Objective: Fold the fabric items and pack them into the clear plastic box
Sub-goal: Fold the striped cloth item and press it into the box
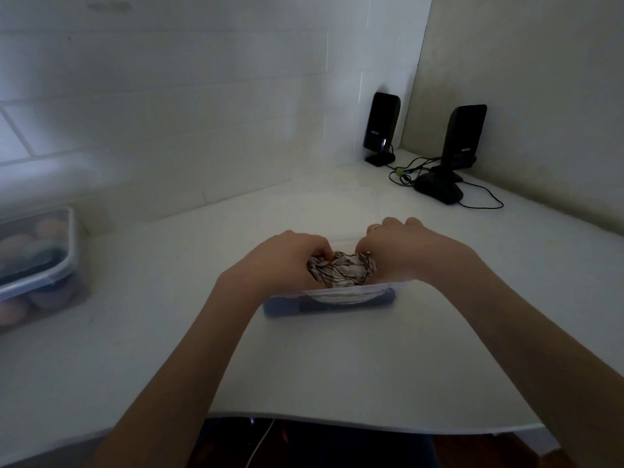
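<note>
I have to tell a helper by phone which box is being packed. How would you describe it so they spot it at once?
On the white desk, look at the middle, where the left hand and right hand grip a striped fabric bundle. The clear plastic box sits right under it. Unlike the lidded container at the desk's left edge, it is open, with dark fabric inside.

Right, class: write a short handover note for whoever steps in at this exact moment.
Left hand: grip curled on the striped cream fabric bundle.
Right hand: grip on the same bundle.
The bundle sits above the clear plastic box at mid-table; dark fabric already lies inside.
Done: the dark item is packed.
Left: press the striped bundle down into the box.
</note>
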Demonstrator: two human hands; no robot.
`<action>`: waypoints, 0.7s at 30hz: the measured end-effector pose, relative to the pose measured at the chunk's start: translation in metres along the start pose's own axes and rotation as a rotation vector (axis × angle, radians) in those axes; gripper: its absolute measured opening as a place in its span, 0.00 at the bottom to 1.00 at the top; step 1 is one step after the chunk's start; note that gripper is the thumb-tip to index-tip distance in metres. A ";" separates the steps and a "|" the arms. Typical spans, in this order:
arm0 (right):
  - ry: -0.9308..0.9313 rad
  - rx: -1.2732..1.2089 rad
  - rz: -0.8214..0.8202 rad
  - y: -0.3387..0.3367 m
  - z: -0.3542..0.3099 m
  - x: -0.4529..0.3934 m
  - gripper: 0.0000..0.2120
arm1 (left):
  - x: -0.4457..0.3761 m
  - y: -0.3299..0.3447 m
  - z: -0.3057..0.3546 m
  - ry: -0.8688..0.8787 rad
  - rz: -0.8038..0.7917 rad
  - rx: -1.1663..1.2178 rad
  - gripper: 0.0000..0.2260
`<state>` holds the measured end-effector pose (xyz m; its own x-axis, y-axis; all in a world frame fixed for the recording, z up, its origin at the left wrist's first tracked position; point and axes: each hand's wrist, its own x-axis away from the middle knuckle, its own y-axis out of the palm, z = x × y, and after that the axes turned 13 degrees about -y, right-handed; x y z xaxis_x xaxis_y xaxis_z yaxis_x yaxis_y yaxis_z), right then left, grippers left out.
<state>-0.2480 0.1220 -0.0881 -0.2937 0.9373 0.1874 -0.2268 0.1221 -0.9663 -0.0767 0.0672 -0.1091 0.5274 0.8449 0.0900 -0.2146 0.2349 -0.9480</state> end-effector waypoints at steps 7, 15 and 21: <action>-0.185 -0.339 0.184 -0.020 -0.009 0.001 0.26 | -0.002 0.000 0.000 0.002 0.014 -0.086 0.18; -0.038 -0.229 0.020 -0.007 -0.008 -0.002 0.19 | 0.004 -0.004 -0.003 0.018 -0.009 -0.064 0.19; -0.015 -0.120 -0.136 -0.007 -0.004 -0.009 0.18 | 0.007 -0.011 -0.006 0.012 -0.090 -0.087 0.21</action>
<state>-0.2404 0.1135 -0.0838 -0.2817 0.9048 0.3193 -0.1529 0.2862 -0.9459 -0.0656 0.0673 -0.1000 0.5510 0.8165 0.1727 -0.0942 0.2664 -0.9592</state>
